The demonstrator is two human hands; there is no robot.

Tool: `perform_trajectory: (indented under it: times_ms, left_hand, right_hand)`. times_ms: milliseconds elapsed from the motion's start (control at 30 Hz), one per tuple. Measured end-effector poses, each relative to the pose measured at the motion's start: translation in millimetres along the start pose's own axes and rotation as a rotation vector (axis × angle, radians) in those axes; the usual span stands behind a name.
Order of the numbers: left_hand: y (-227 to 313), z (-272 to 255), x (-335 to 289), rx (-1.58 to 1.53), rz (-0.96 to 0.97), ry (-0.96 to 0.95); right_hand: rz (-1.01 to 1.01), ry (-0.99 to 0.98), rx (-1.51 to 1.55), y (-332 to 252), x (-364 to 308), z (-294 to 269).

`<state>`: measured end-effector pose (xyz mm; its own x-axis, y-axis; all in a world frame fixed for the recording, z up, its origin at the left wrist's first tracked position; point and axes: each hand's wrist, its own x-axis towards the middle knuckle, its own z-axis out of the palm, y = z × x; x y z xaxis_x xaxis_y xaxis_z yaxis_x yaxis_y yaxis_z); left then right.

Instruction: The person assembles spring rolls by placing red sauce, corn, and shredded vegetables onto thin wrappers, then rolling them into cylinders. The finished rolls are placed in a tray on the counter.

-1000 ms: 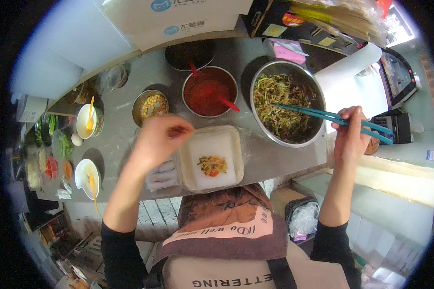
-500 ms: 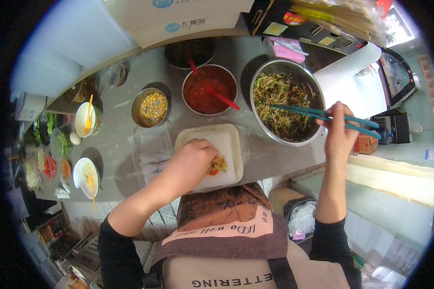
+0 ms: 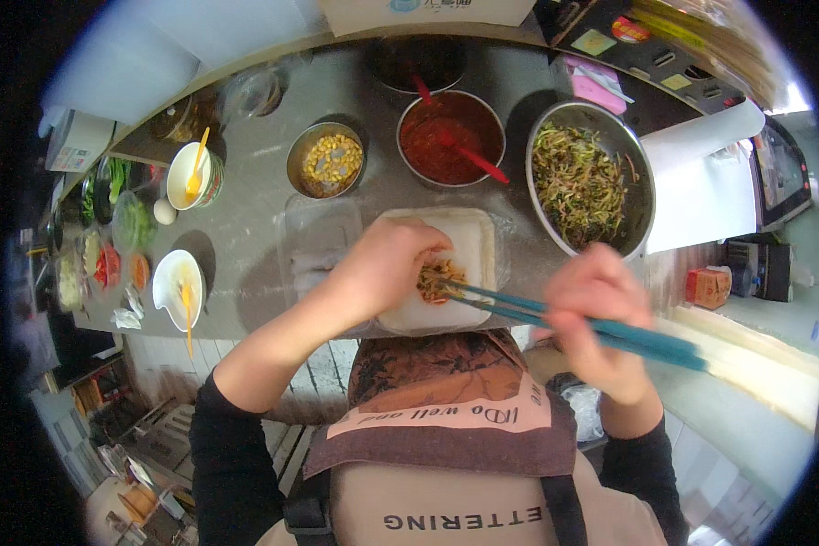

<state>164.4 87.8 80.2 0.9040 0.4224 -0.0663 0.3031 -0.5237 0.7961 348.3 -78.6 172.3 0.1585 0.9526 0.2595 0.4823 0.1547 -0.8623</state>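
Observation:
Over the white rectangular block or tray (image 3: 482, 237) in front of me, my left hand (image 3: 396, 259) is closed, fingertips curled down beside a small heap of shredded vegetables (image 3: 439, 278); what they pinch is hidden. A little red sauce shows under the heap. My right hand (image 3: 601, 318), slightly blurred, grips a pair of long teal chopsticks (image 3: 655, 342). Their tips reach into the heap, close to the left fingers. Beyond the right hand stands a large steel bowl (image 3: 648, 214) of mixed shredded vegetables (image 3: 578, 177).
A steel bowl of red sauce (image 3: 428, 136) holds a red spoon (image 3: 478, 156). Left of it sits a bowl of yellow kernels (image 3: 334, 162). A clear plastic box (image 3: 323, 237) lies beside the tray. White bowls (image 3: 177, 273) with yellow utensils, an egg (image 3: 165, 212) and vegetable containers are at left.
My right hand has brought the chopsticks from the large vegetable bowl down to the heap on the white tray. My left hand stays beside the heap. The view has shifted.

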Motion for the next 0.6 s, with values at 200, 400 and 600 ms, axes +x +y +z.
perform_trajectory:
  times_ms: [200, 400, 600]
  left_hand:
    - [0, 3, -7, 0.014, 0.021, 0.087]
    - [1, 11, -5, 0.183, 0.253, 0.208]
    - [-3, 4, -50, 0.058, 0.113, 0.199]
  right_hand:
    - [0.163, 0.551, 0.044, 41, -19, -78]
    - [0.195, 0.702, 0.948, 160, -87, -122]
    - [0.458, 1.103, 0.048, 160, -108, -118]
